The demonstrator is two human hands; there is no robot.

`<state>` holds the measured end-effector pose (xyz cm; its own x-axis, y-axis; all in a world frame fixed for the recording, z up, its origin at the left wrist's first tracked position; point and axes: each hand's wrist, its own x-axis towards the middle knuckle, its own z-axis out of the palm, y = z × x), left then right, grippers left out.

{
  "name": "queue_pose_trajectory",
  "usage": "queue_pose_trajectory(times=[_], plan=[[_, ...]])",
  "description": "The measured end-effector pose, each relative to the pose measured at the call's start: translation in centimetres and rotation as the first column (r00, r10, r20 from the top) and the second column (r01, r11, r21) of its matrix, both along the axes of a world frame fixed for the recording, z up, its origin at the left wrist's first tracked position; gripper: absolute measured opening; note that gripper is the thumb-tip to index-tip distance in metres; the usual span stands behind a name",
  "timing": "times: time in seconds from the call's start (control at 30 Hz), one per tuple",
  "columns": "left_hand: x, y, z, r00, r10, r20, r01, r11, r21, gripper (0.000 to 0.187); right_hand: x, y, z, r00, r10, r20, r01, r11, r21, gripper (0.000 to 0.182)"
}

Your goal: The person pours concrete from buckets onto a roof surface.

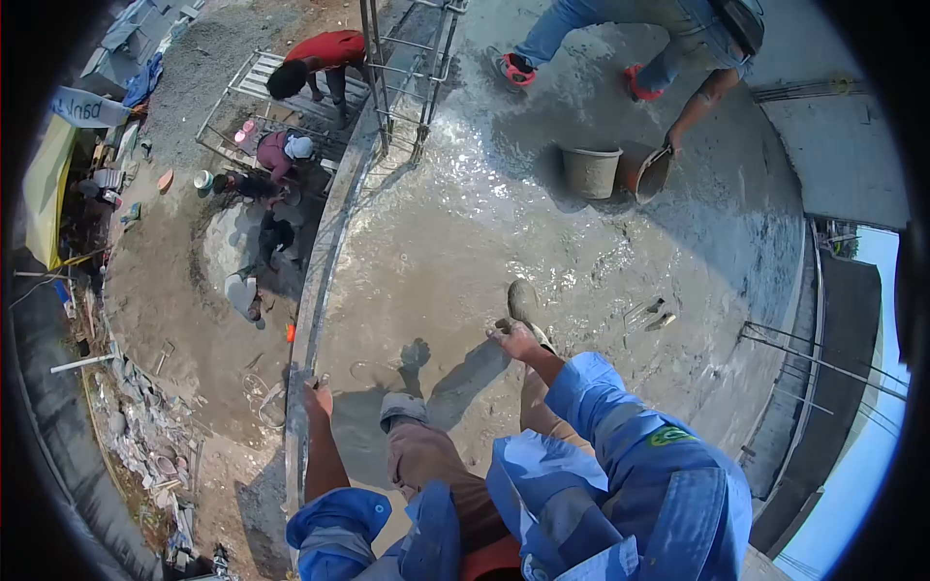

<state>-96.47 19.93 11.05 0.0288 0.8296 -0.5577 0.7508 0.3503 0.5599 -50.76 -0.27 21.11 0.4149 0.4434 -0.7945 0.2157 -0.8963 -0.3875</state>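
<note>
My right hand (516,340) hangs over the wet concrete slab (436,261), its fingers loosely bent and apart, with nothing visible in them. In this view it overlaps the area beside my right boot (523,300), which is smeared with wet concrete. Low on the left, my left hand (318,395) is held beside the slab's raised edge (325,261); its small visible fingers look apart and nothing shows in them. My left boot (402,409) stands on the slab near my shadow. A trowel-like tool with a pale handle (661,321) lies in the concrete to the right.
A co-worker in jeans (591,29) bends at the top, one hand on a tilted bucket (646,174) beside an upright bucket (591,172). Vertical rebar (387,87) rises at the slab edge. Several people work on the lower ground left, around a grey pile (228,242). Rods (823,358) protrude at right.
</note>
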Motion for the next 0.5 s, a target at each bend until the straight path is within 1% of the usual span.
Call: queue_pose_trajectory(times=[0.03,0.1,0.13,0.17,0.2,0.23,0.27,0.3,0.33,0.4,0.43,0.47,0.5], plan=[[3.0,1.0,-0.1,0.998,-0.062,-0.013,0.062,0.998,-0.002,0.042,1.7,-1.8,-0.2,0.999,-0.043,0.032,0.043,0.999,0.015,0.056],[9.2,1.5,-0.5,0.986,-0.165,-0.04,0.164,0.986,-0.01,0.033,5.3,-5.5,-1.8,0.988,-0.147,0.04,0.145,0.988,0.053,0.053],[15.1,1.4,3.3,0.991,-0.129,-0.034,0.126,0.989,-0.081,0.025,7.1,-7.0,-2.2,0.972,-0.217,0.092,0.219,0.976,-0.011,0.052],[16.0,0.3,-1.0,0.966,-0.018,0.258,0.051,0.992,-0.119,0.022,8.9,-8.6,-2.6,0.951,-0.276,0.142,0.288,0.955,-0.073,0.05],[16.7,-0.8,-5.2,0.849,0.106,0.517,-0.011,0.983,-0.184,0.019,10.9,-11.4,-4.8,0.941,-0.292,0.172,0.293,0.956,0.023,0.047],[19.6,-1.7,-5.3,0.811,0.106,0.575,0.038,0.972,-0.233,0.02,12.9,-13.1,-5.1,0.936,-0.315,0.157,0.316,0.949,0.025,0.047],[23.4,-3.2,-5.1,0.769,0.112,0.63,0.088,0.956,-0.278,0.02,14.8,-14.5,-5.2,0.906,-0.381,0.186,0.388,0.921,-0.003,0.047],[28.0,-4.8,-3.3,0.91,-0.137,0.392,0.239,0.944,-0.225,0.025,17.0,-15.7,-5.4,0.872,-0.438,0.219,0.454,0.89,-0.027,0.047],[32.7,-6.3,-0.8,0.923,-0.371,0.107,0.385,0.898,-0.212,0.03,19.2,-17.1,-5.7,0.868,-0.45,0.208,0.464,0.886,-0.02,0.047],[35.4,-11.0,-6.5,0.911,-0.405,0.075,0.411,0.901,-0.14,0.045,22.9,-19.8,-6.1,0.794,-0.591,0.143,0.597,0.802,0.003,0.048],[38.6,-12.3,-5.1,0.875,-0.478,0.075,0.483,0.864,-0.141,0.052,24.8,-21.1,-6.6,0.79,-0.599,0.132,0.603,0.798,0.012,0.048],[42.0,-13.6,-3.1,0.834,-0.547,0.076,0.552,0.821,-0.144,0.058,26.6,-22.4,-7.1,0.775,-0.614,0.154,0.623,0.782,-0.016,0.048],[46.0,-14.4,-1.1,0.897,-0.434,0.086,0.437,0.837,-0.328,0.063,28.0,-23.5,-7.3,0.759,-0.626,0.177,0.642,0.765,-0.047,0.048]])
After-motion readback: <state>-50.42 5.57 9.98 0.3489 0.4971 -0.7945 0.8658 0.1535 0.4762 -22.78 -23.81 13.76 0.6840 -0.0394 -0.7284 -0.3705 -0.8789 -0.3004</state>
